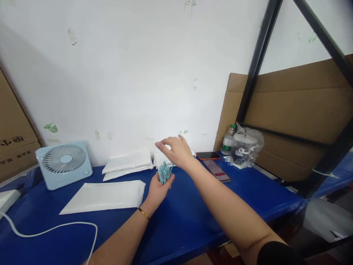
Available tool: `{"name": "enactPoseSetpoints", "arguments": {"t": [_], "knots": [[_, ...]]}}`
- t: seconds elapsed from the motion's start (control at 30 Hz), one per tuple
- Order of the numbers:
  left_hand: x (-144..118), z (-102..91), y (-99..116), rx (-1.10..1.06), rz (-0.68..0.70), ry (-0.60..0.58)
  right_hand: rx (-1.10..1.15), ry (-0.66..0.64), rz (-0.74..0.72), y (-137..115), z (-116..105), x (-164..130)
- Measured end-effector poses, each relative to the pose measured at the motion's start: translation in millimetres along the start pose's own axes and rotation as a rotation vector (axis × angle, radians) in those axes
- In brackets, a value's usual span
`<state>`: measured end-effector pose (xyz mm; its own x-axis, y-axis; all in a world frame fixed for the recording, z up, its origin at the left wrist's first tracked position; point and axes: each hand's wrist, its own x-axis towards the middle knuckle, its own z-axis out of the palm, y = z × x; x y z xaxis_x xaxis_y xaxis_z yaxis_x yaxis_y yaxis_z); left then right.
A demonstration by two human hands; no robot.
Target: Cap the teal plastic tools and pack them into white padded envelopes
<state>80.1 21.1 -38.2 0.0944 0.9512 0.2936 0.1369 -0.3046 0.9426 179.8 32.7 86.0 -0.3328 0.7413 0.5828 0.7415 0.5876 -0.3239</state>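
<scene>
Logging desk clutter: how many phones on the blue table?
2: one orange-edged phone lying near the wall, one phone with a lit screen in front of it, beside the water bottle.

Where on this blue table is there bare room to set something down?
Bare blue table lies in front, between the left hand and the near edge, and right of the phones. The back is crowded: fan, white mailers, bottle, bagged jar.

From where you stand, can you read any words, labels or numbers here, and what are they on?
Cardboard box: dark printed characters, too blurred to read.
Water bottle: green label, print too small to read.
Phone with lit screen: red bar, text too small to read.
Nothing else carries lettering.
</scene>
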Motion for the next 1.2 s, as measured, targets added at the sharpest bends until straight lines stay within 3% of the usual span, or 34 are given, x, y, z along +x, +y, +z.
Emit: {"name": "enactPoseSetpoints", "arguments": {"t": [0.07,0.2,0.27,0.33,0.4,0.47,0.57,0.63,0.7,0.77,0.9,0.97,1.0,1.03,1.1,1.2], "knots": [[-1,0.5,1,0.0,0.0,-0.02,0.104,-0.062,0.024,3,4,-1],[2,0.7,-2,0.087,0.016,-0.075,0.247,-0.369,-0.068,3,24,-11],[3,0.0,-4,0.062,0.007,-0.115,0.344,-0.387,-0.037,6,28,-14],[3,-1.9,-4,-0.097,-0.058,-0.179,0.59,-0.342,0.027,14,27,-16],[1,-5.2,-2,-0.351,-0.175,-0.316,0.922,-0.304,0.078,25,25,-19],[-3,-9.4,3,-0.586,-0.318,-0.548,1.202,-0.367,0.098,36,27,-26],[-9,-15.1,9,-0.714,-0.506,-0.892,1.401,-0.734,0.116,40,41,-44],[-12,-16.9,10,-0.701,-0.569,-0.983,1.427,-0.794,0.141,36,51,-55],[-11,-16.6,10,-0.643,-0.555,-0.92,1.428,-0.696,0.214,32,57,-61],[-7,-14.3,7,-0.495,-0.463,-0.756,1.416,-0.5,0.351,31,61,-62],[2,-4.6,-1,0.028,-0.134,-0.302,1.267,0.036,0.607,33,71,-56],[4,0.3,-2,0.199,0.034,-0.129,1.171,0.208,0.628,34,74,-55],[3,1.8,-1,0.226,0.072,-0.107,1.15,0.243,0.618,34,74,-55],[2,2.4,2,0.215,0.065,-0.136,1.164,0.238,0.594,35,71,-56],[-3,0.5,10,0.082,-0.066,-0.313,1.304,0.097,0.515,36,63,-58],[-12,-6.2,22,-0.263,-0.365,-0.722,1.595,-0.324,0.309,40,47,-64]]}}
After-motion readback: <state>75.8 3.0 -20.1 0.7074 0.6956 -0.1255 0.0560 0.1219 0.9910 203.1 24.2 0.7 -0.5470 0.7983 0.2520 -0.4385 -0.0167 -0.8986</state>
